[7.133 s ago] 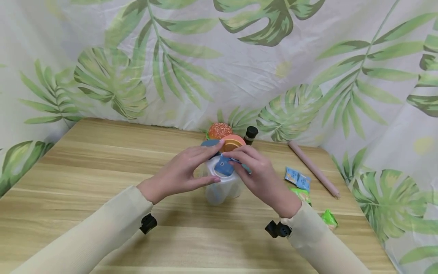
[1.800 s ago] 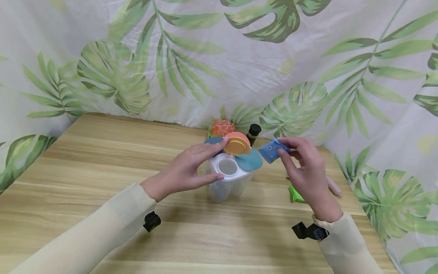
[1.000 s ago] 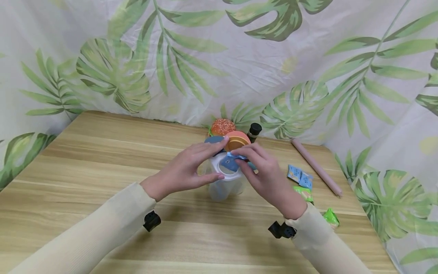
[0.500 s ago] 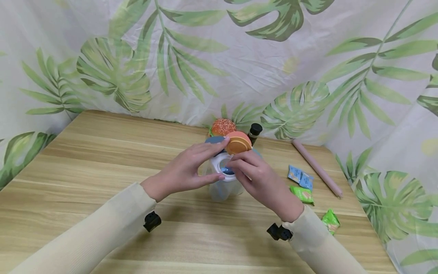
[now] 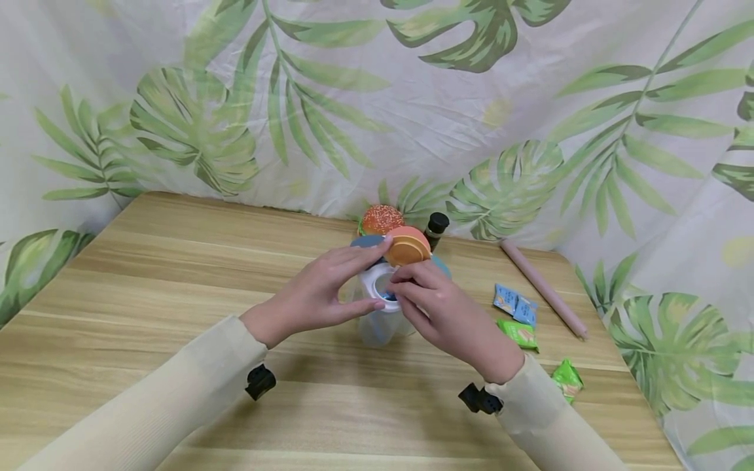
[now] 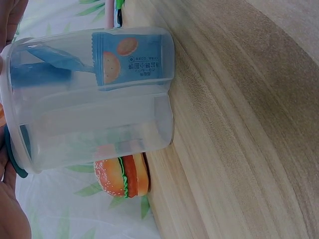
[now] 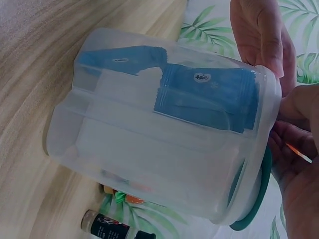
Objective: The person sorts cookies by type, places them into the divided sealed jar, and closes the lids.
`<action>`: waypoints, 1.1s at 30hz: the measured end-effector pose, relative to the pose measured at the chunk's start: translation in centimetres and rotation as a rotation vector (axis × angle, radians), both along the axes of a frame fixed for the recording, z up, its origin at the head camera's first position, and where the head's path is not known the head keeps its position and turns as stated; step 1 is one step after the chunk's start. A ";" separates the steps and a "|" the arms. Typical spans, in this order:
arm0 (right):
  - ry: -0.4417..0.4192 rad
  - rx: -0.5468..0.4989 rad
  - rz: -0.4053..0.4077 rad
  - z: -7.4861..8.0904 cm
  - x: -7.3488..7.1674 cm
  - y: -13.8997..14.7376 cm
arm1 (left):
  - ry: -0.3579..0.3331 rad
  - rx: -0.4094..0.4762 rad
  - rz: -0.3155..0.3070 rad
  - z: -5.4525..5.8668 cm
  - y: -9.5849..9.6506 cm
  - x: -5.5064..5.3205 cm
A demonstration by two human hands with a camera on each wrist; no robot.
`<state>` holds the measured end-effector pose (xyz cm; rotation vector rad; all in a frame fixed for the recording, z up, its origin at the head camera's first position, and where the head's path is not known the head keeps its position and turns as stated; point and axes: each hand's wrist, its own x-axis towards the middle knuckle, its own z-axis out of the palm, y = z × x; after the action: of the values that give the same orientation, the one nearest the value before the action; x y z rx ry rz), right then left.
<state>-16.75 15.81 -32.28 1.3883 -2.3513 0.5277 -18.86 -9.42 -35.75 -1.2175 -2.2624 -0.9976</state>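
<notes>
A translucent storage container [image 5: 377, 327] with a white top stands mid-table. My left hand [image 5: 318, 288] rests across that top, fingers fairly straight at the raised orange flap lid [image 5: 406, 252], thumb at the front rim. My right hand [image 5: 438, 304] is bent over the round opening, fingertips right at its rim. Through the wall in the right wrist view, a blue snack packet [image 7: 204, 97] stands just beneath the opening, and I cannot tell whether the right fingertips still pinch it. Another blue packet [image 6: 132, 59], printed with crackers, lies at the container's bottom in the left wrist view.
Behind the container are a toy hamburger [image 5: 381, 219] and a black-capped bottle [image 5: 436, 229]. On the right lie blue packets [image 5: 515, 304], a green packet [image 5: 520, 333], another green packet [image 5: 568, 379] and a pink roll [image 5: 544, 288]. A leaf-patterned cloth [image 5: 330, 98] hangs behind.
My right hand has brought a blue packet from the right to the opening, and the packet has gone down inside. The left hand has stayed on the container.
</notes>
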 end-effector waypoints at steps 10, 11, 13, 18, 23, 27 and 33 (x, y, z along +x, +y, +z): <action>-0.052 -0.053 0.030 -0.3 0.0 0.7 | -0.020 -0.014 0.004 0.0 0.0 0.1; -0.061 -0.077 0.037 -0.4 0.0 0.9 | -0.019 -0.012 0.001 0.0 0.0 0.0; -0.084 -0.129 0.041 -0.5 0.0 1.4 | -0.020 -0.008 -0.004 0.0 0.0 0.0; -0.100 -0.309 0.040 -1.0 -0.4 3.8 | -0.020 -0.012 0.005 0.0 0.0 0.0; -0.053 -0.526 -0.032 -1.7 -1.8 6.8 | -0.011 -0.018 0.018 0.0 -0.1 0.2; -0.126 -0.549 -0.269 -2.5 -3.0 9.4 | -0.004 -0.006 0.020 -0.2 0.0 0.2; -0.349 -0.256 -0.605 -4.1 -4.4 13.2 | 0.008 -0.007 0.022 -0.3 0.0 0.0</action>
<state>-21.17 28.98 -36.39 0.4535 -2.6763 0.8915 -18.82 -9.43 -36.01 -1.1948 -2.2696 -0.9762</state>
